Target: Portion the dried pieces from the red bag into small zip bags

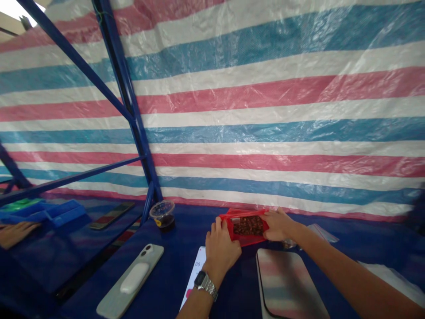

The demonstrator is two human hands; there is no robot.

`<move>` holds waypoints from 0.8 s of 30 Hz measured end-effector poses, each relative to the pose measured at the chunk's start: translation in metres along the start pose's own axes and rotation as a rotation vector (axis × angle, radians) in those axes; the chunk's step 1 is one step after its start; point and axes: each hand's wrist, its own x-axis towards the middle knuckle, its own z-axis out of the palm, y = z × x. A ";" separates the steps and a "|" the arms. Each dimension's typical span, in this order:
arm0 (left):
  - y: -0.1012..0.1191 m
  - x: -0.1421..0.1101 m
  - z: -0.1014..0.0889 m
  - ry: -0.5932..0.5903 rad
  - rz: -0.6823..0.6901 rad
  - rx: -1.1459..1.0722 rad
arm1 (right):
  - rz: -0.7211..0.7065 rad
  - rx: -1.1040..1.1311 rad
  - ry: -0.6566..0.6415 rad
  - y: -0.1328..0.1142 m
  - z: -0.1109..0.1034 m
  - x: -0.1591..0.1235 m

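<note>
The left wrist [199, 305] wears a silver link watch [206, 285], face apparently dark.

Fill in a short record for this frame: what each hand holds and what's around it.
Left hand: grips the left end of a red pouch; metal-strap wristwatch on wrist
Right hand: grips the pouch's right end
Pouch contents: dark brown granular matter, seen through a clear window
Nearby: phone with white grip; white screen; glossy slab; small clear cup with dark contents
Farther: blue plastic tray; striped tarpaulin; blue metal frame
</note>
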 end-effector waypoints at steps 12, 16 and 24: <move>-0.010 0.013 0.008 0.018 0.036 -0.015 | 0.044 0.187 0.051 0.001 0.002 0.003; -0.013 0.015 0.006 0.052 0.075 -0.064 | 0.066 0.349 0.133 0.009 -0.013 -0.006; -0.012 0.001 0.007 0.166 0.244 -0.203 | 0.390 0.559 0.551 0.084 -0.016 -0.126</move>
